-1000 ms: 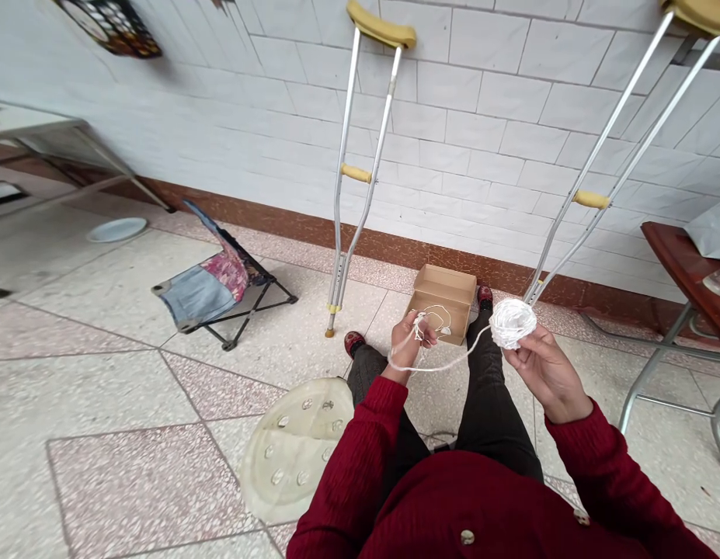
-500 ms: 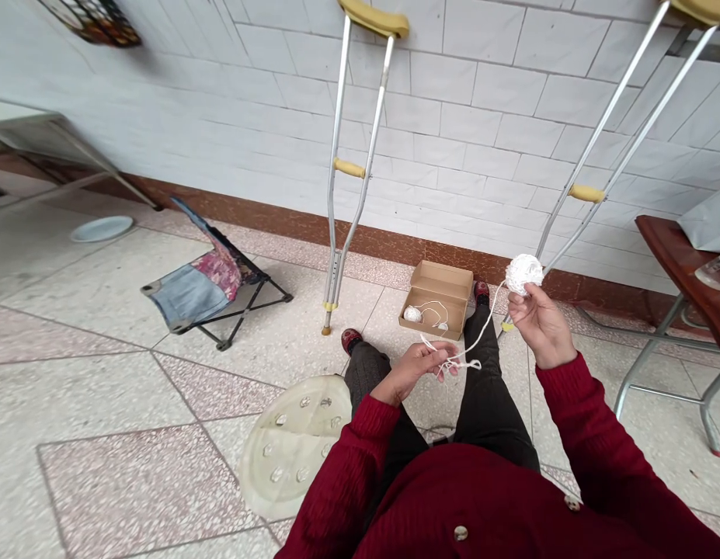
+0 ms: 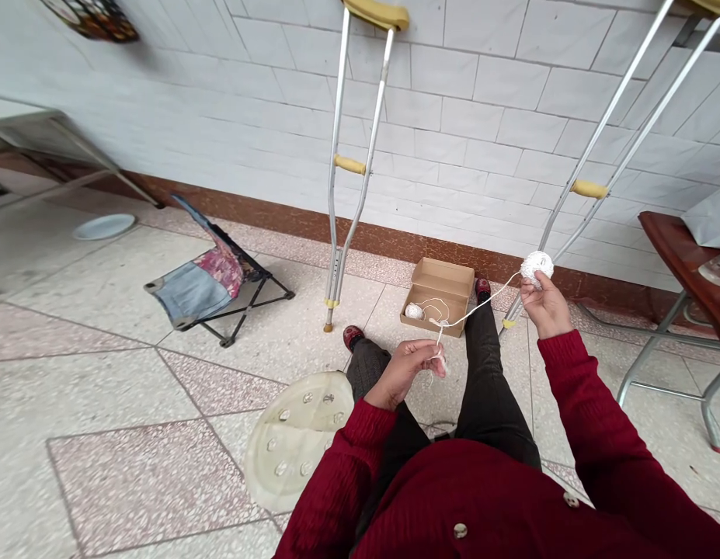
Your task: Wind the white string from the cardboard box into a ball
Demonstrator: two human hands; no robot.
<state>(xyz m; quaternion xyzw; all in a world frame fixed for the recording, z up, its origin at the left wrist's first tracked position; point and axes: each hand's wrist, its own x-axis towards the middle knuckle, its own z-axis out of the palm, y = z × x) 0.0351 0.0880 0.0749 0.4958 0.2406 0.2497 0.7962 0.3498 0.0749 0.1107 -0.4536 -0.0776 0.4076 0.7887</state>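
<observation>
Right hand (image 3: 546, 307) held its grip closed round a white string ball (image 3: 537, 266), thin white strand (image 3: 481, 304) running left to the left hand (image 3: 403, 373), pinched narrow, nearer the open brown cardboard box (image 3: 453, 299).

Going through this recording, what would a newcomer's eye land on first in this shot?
The eye goes first to the white string ball held up in the right hand, with a strand running down to the left hand. Two aluminium crutches stand against the tiled wall ahead, and between them on the floor sits an open cardboard box holding a smaller string ball.
</observation>
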